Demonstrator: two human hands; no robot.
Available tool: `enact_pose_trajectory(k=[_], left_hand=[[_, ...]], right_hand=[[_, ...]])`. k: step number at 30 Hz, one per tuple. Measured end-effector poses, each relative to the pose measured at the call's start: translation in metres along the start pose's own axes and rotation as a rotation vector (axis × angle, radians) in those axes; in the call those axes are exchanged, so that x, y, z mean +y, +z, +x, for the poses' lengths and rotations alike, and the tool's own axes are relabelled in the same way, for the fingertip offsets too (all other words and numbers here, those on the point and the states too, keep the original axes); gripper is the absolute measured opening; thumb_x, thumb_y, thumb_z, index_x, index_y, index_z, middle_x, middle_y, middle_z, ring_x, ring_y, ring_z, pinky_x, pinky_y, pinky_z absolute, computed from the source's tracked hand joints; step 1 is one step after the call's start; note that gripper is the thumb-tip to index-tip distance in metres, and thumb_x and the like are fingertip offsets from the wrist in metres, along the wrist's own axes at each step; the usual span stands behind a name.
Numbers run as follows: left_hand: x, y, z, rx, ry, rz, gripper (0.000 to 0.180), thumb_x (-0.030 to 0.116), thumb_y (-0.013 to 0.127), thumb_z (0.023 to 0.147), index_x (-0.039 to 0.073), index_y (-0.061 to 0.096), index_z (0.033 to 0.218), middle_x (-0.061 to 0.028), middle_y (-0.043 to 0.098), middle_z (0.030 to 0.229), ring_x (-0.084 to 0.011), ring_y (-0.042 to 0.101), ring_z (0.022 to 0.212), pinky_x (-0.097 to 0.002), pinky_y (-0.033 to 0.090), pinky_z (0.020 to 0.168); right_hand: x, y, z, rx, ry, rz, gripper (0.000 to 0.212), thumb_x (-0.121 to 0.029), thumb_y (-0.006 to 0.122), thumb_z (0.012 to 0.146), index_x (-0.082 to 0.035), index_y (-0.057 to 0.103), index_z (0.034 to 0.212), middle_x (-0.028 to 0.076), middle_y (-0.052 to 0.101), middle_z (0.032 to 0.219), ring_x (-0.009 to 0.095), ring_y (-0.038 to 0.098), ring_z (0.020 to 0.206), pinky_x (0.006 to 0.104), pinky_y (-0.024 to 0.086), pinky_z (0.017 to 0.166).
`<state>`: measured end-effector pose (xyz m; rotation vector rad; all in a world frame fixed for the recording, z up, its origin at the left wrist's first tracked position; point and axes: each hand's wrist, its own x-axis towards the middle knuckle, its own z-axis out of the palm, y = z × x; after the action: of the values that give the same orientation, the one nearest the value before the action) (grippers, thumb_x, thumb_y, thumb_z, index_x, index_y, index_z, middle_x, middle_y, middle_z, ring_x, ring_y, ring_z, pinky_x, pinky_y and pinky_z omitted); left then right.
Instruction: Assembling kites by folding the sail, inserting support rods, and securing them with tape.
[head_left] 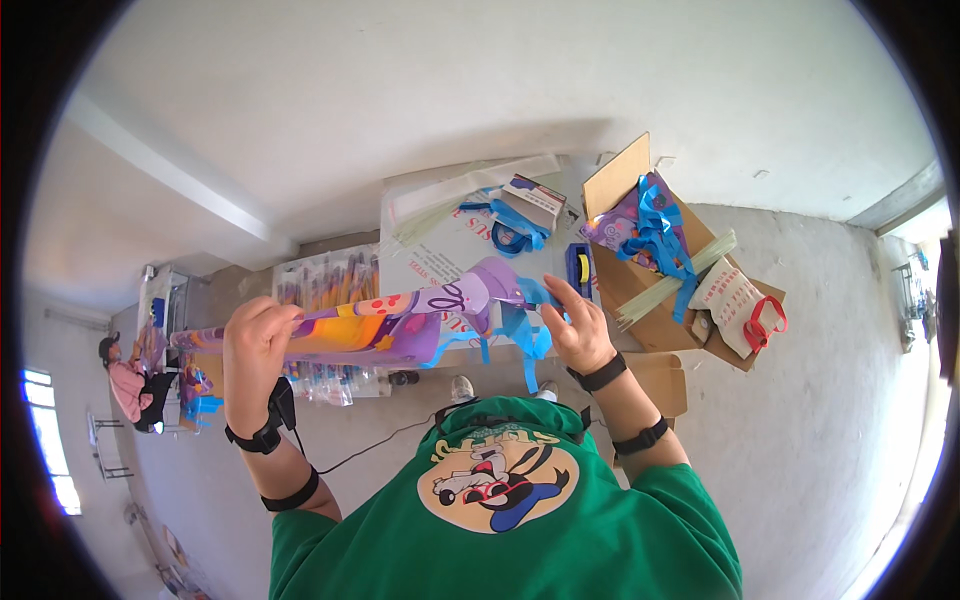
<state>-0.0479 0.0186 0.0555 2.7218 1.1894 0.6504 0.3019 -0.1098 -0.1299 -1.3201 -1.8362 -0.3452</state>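
Observation:
My left hand [255,345] is closed around one end of a long folded purple and orange printed item [385,320] held level in front of my chest. My right hand [578,325] pinches its other end, where blue ribbons [520,335] hang down. Both wrists carry black bands. The item hovers above the near edge of a white table [440,250].
An open cardboard box [665,270] at the right holds more colourful items, blue ribbons, pale sticks and a red loop. Clear bags, a blue tape roll [512,238] and a small carton lie on the table. Packaged items are stacked at left. Another person [125,385] sits far left.

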Motion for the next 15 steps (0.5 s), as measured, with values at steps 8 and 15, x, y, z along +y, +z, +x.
enact_pose_trajectory(k=[8,15], left_hand=[[0.003,-0.003,-0.004,0.019,-0.01,-0.024,0.007,-0.004,0.063,0.075,-0.003,0.063,0.083,-0.012,0.056,0.072,-0.0261,0.056,0.066,-0.0327,0.044,0.06],[0.007,-0.001,-0.002,0.026,-0.014,-0.018,0.008,-0.002,0.066,0.074,-0.001,0.062,0.081,-0.0119,0.056,0.072,-0.0289,0.056,0.067,-0.0358,0.044,0.061]], right_hand=[[-0.01,-0.006,-0.019,-0.226,0.225,0.087,0.032,0.003,0.062,0.071,-0.009,0.061,0.1,0.016,0.054,0.11,0.027,0.061,0.082,0.0341,0.054,0.068],[-0.016,0.009,0.004,-0.088,0.272,0.266,0.028,-0.003,0.062,0.077,0.001,0.062,0.105,0.015,0.055,0.115,0.032,0.061,0.093,0.0364,0.051,0.077]])
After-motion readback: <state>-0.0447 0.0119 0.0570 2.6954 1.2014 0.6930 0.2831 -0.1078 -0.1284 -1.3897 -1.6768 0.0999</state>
